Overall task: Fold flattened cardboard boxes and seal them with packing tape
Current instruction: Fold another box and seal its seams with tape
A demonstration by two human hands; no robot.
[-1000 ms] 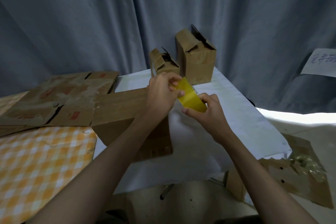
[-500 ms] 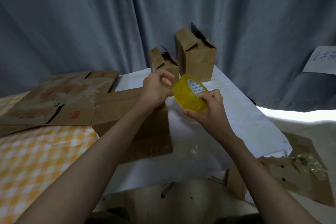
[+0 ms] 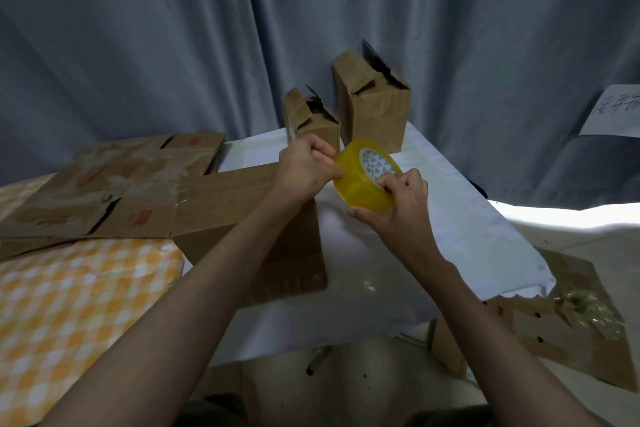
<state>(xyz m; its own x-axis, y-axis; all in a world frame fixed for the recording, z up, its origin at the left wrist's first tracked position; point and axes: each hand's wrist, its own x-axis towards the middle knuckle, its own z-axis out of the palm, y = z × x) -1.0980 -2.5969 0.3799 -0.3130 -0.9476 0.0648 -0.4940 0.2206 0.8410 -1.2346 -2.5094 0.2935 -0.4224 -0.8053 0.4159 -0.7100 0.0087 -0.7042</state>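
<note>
Above table (image 3: 460, 218), both hands grip tape roll (image 3: 360, 184).

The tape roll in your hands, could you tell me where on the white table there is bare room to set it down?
Bare white table lies right of the flat carton, in front of the two standing boxes. The left side is crowded with flattened cardboard.

Dim, soft picture; glare at right, edges bowed.

The paper note (image 3: 616, 111) (handwriting too blurred to read) is cut off by the right edge.
</note>
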